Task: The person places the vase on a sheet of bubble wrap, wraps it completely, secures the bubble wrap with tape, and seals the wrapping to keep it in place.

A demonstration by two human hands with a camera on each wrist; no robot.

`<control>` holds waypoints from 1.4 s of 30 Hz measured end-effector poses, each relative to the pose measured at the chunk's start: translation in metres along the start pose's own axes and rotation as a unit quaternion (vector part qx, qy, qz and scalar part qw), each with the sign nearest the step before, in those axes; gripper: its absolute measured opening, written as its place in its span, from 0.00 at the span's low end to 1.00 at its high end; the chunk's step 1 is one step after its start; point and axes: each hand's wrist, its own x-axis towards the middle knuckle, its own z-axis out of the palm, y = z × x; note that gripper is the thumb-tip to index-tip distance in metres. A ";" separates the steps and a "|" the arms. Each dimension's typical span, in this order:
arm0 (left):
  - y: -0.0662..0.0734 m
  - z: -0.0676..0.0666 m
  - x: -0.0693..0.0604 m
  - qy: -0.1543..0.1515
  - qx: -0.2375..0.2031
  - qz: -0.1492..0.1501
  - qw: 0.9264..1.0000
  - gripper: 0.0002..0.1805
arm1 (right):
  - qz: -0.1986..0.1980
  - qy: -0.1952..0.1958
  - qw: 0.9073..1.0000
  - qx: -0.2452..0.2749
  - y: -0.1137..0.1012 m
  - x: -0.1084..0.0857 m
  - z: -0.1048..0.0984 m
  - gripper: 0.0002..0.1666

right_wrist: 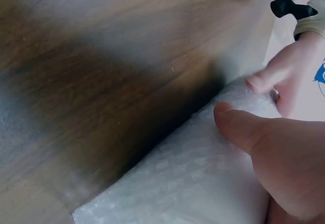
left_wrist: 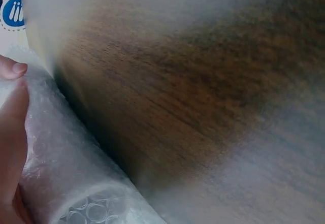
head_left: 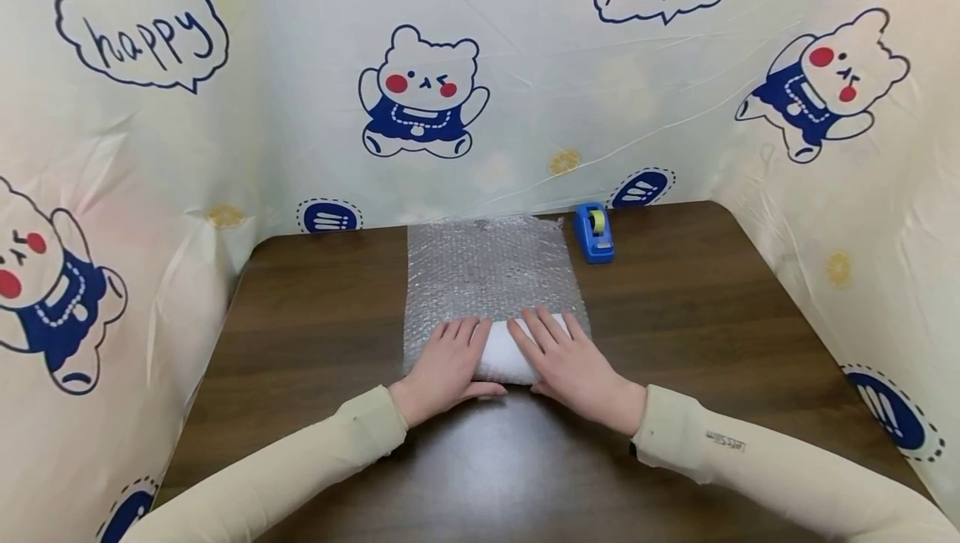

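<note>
A sheet of clear bubble wrap (head_left: 487, 268) lies flat on the table, its near end folded over a white item (head_left: 510, 351). On the left part of this fold rests my left hand (head_left: 447, 361), fingers extended forward and thumb along the near edge. My right hand (head_left: 576, 366) lies on the right part with its fingers spread and straight. Between the two hands the white surface shows through. The right wrist view has the wrapped bundle (right_wrist: 188, 173) close up, with the right thumb against its near side. What kind of item is inside cannot be seen.
A blue tape dispenser (head_left: 595, 234) with a yellowish roll stands by the far edge, right of the sheet. The dark wooden table (head_left: 322, 293) is bordered at the back and sides by a printed cloth (head_left: 517, 93) with cartoon bears.
</note>
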 end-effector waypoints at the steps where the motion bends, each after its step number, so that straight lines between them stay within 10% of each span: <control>1: -0.001 0.000 0.000 -0.001 0.001 0.001 1.000 0.52 | -0.003 0.002 1.000 -0.006 0.000 0.000 0.000 0.58; 42: 0.000 0.006 0.000 0.012 -0.010 -0.010 1.000 0.53 | -0.040 0.008 0.998 0.049 0.008 0.001 -0.004 0.51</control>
